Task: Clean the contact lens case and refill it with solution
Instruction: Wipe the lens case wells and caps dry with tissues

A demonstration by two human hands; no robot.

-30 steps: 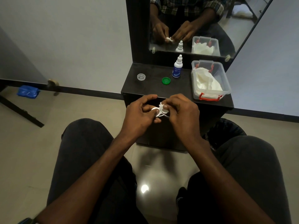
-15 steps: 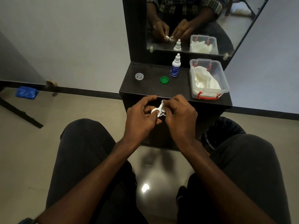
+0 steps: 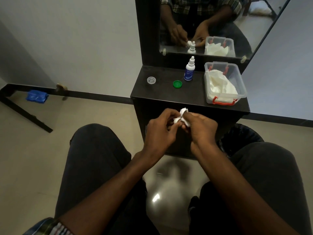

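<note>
My left hand [image 3: 160, 131] grips a small white contact lens case [image 3: 177, 120] just in front of the black cabinet's front edge. My right hand [image 3: 199, 126] pinches a piece of white tissue [image 3: 183, 111] and presses it against the case. Most of the case is hidden by my fingers. On the cabinet top stand a white solution bottle [image 3: 189, 70] with a blue label, a green cap [image 3: 177, 84] and a clear cap [image 3: 151, 80].
A clear plastic box [image 3: 240, 78] with red latches holds white tissues on the right of the black cabinet top [image 3: 162, 94]. A mirror [image 3: 203, 24] stands behind. A dark bin [image 3: 243, 134] sits on the floor at right, beside my knee.
Both hands shifted slightly while working the tissue on the case; the tissue now sticks up above my fingers. The items on the cabinet have not moved.
</note>
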